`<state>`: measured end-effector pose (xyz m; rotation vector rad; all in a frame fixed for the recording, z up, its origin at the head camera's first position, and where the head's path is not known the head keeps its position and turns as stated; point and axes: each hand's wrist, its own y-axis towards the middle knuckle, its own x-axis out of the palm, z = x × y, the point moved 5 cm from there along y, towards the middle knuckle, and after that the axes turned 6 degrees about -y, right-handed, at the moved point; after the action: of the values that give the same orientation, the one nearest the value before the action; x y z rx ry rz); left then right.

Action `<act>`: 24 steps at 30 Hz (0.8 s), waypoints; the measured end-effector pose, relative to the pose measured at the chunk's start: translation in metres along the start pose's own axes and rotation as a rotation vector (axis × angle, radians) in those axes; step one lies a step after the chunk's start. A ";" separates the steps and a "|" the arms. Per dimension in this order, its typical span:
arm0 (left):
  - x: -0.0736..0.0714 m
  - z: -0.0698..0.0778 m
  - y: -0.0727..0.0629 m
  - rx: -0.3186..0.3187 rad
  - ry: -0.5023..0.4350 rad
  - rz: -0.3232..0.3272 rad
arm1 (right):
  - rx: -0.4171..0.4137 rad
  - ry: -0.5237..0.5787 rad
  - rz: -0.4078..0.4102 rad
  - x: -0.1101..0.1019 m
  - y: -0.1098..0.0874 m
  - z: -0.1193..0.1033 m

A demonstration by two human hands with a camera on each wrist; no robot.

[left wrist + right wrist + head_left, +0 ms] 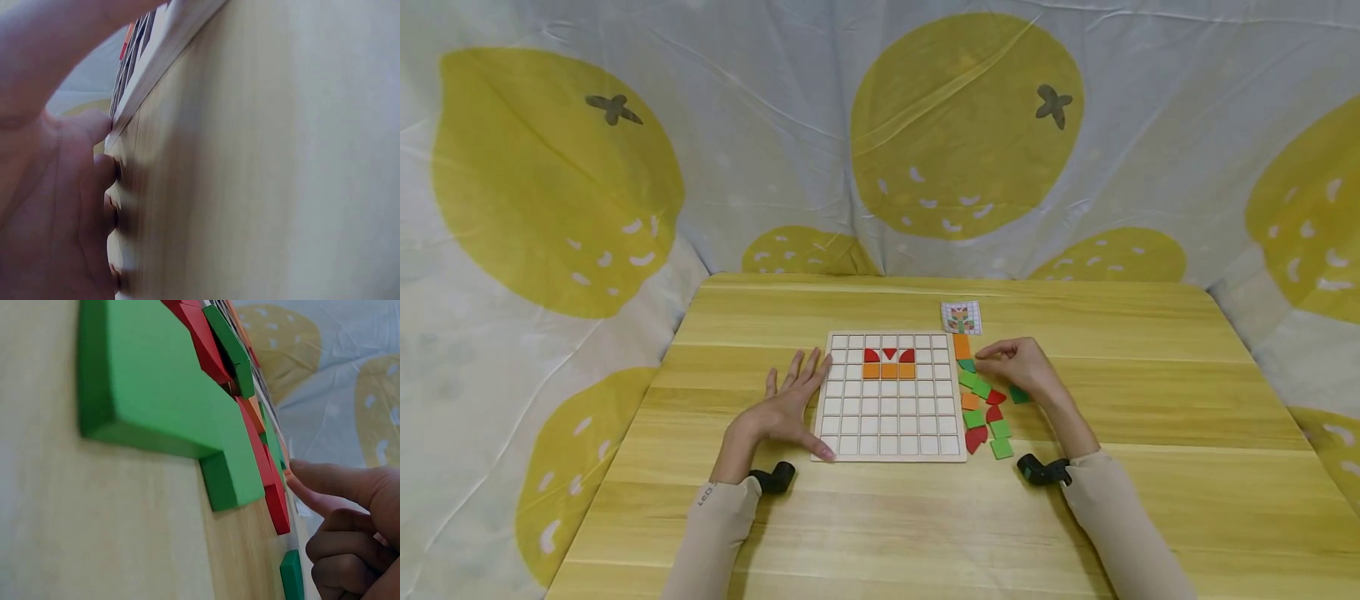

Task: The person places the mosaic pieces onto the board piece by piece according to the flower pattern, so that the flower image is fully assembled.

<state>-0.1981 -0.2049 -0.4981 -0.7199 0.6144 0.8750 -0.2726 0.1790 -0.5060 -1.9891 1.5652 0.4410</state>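
Observation:
A white square-grid board (890, 408) with a pale wooden frame lies on the table. Its upper part bears a row of three orange squares (889, 372); above them are two red quarter-round pieces (907, 356) and a red triangle (890, 353). My left hand (782, 412) spreads along the board's left side, thumb at the lower left corner and fingertips at the edge. My right hand (1022, 367) has thumb and index finger close together beside a dark green piece (967, 365) and an orange piece (962, 346); whether they pinch a piece I cannot tell. Its other fingers (344, 572) are curled.
Loose light green squares (1002, 448), red pieces (976, 439) and an orange square (970, 402) lie along the board's right side. A dark green piece (1018, 394) lies under the right wrist. A small pattern card (961, 317) lies beyond the board, before a lemon-print cloth (820, 125).

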 end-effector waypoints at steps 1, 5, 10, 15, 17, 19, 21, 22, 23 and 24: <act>0.000 0.000 0.000 0.000 0.002 0.000 | 0.004 -0.005 0.009 0.000 0.001 0.000; 0.001 -0.001 0.001 0.001 0.010 0.001 | 0.015 -0.016 0.052 0.001 0.008 -0.003; 0.001 -0.002 0.001 0.001 0.016 0.002 | 0.042 -0.001 0.082 0.004 0.016 -0.007; 0.001 -0.001 0.001 0.003 0.013 -0.002 | 0.060 0.024 0.090 0.004 0.017 -0.005; 0.001 -0.001 0.001 0.002 0.013 -0.001 | 0.072 0.038 0.096 0.002 0.016 -0.003; 0.001 0.000 0.001 0.002 0.013 0.000 | 0.073 0.039 0.097 0.000 0.015 -0.001; 0.000 0.000 0.001 0.002 0.016 0.000 | 0.072 0.048 0.093 -0.002 0.014 0.001; 0.000 0.000 0.001 0.004 0.014 0.001 | 0.066 0.049 0.088 -0.003 0.013 0.001; 0.000 0.000 0.001 0.005 0.013 0.001 | 0.063 0.053 0.082 -0.004 0.013 0.002; 0.000 0.000 0.001 0.005 0.011 0.001 | 0.057 0.056 0.076 -0.005 0.012 0.002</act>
<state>-0.1989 -0.2050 -0.4983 -0.7202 0.6270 0.8706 -0.2856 0.1818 -0.5075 -1.9194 1.6738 0.3693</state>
